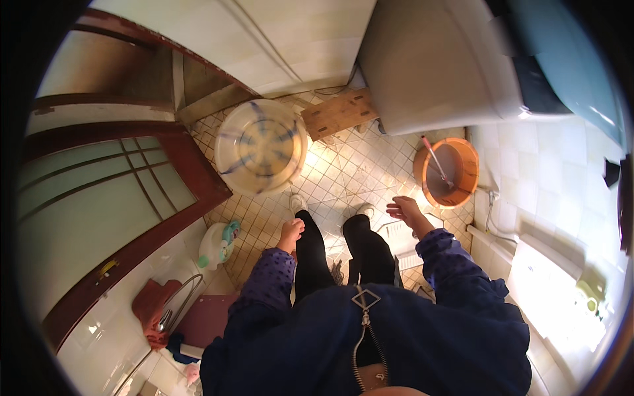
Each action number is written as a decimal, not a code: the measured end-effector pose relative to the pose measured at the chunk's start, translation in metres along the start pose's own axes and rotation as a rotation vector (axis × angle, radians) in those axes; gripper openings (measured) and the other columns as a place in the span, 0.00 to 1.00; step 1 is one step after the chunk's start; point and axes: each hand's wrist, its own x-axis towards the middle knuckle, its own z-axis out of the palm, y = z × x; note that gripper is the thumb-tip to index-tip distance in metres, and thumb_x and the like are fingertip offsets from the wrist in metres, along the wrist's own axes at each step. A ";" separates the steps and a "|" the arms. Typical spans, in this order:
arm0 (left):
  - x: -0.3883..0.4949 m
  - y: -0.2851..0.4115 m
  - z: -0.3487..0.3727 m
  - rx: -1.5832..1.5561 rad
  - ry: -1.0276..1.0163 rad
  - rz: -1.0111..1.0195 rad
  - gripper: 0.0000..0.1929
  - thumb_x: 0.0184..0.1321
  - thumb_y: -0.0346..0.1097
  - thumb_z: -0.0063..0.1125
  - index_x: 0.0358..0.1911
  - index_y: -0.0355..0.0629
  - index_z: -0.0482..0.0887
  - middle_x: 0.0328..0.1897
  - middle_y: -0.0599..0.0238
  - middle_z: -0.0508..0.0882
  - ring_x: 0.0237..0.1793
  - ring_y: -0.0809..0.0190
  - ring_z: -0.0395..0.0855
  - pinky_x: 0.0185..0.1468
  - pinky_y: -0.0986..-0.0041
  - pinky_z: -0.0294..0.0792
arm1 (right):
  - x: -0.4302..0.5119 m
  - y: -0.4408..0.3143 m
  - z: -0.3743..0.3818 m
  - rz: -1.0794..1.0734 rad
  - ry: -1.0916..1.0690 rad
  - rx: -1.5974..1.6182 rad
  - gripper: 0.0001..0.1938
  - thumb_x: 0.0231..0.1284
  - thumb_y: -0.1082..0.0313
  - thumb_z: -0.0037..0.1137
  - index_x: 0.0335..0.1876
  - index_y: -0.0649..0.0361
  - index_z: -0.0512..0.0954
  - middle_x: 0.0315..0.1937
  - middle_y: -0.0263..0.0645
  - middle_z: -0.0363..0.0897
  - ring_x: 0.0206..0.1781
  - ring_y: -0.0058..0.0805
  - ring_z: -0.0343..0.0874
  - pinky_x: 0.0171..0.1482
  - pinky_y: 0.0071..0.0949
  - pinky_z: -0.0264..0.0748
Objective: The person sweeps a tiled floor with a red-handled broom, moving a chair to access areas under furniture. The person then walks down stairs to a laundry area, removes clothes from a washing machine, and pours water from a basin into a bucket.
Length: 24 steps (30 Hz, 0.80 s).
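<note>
My left hand (291, 233) hangs in front of my left thigh, its fingers curled in, with nothing seen in them. My right hand (406, 212) is held out over the floor with its fingers apart and bare. Nearest to it are an orange-brown bucket (467, 171), ahead and to the right, and a white ceramic squat toilet (396, 236) below. In the bucket is cloudy liquid, and a red-and-white-handled brush (432, 151) leans inside. A large translucent plastic basin (228, 163) with blue markings rests on the tiles ahead of my left foot.
A low wooden stool (342, 114) stands beyond the basin, beside a washing machine (431, 74) with a bluish lid. A red-framed glass door (198, 163) and a detergent jug (216, 242) are on my left. A white basin or cistern (545, 287) is at the right wall.
</note>
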 end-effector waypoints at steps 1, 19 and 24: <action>0.030 -0.003 -0.013 -0.058 0.011 -0.020 0.16 0.57 0.43 0.50 0.46 0.46 0.76 0.41 0.69 0.79 0.44 0.67 0.75 0.43 0.70 0.66 | 0.031 -0.003 0.020 -0.005 0.001 0.011 0.16 0.60 0.66 0.45 0.50 0.66 0.67 0.39 0.50 0.77 0.37 0.39 0.80 0.35 0.30 0.78; 0.430 -0.134 -0.102 -0.956 0.163 -0.310 0.37 0.60 0.57 0.43 0.63 0.36 0.51 0.68 0.49 0.55 0.68 0.51 0.51 0.65 0.56 0.49 | 0.481 -0.027 0.196 -0.237 -0.083 0.426 0.19 0.65 0.61 0.41 0.57 0.62 0.60 0.54 0.49 0.63 0.56 0.51 0.66 0.54 0.54 0.70; 0.475 -0.132 -0.111 -1.253 0.185 -0.187 0.28 0.63 0.52 0.40 0.64 0.50 0.54 0.69 0.62 0.57 0.70 0.58 0.48 0.66 0.56 0.44 | 0.513 -0.035 0.205 -0.399 -0.048 0.376 0.18 0.66 0.63 0.39 0.57 0.63 0.59 0.56 0.49 0.62 0.56 0.53 0.66 0.55 0.57 0.68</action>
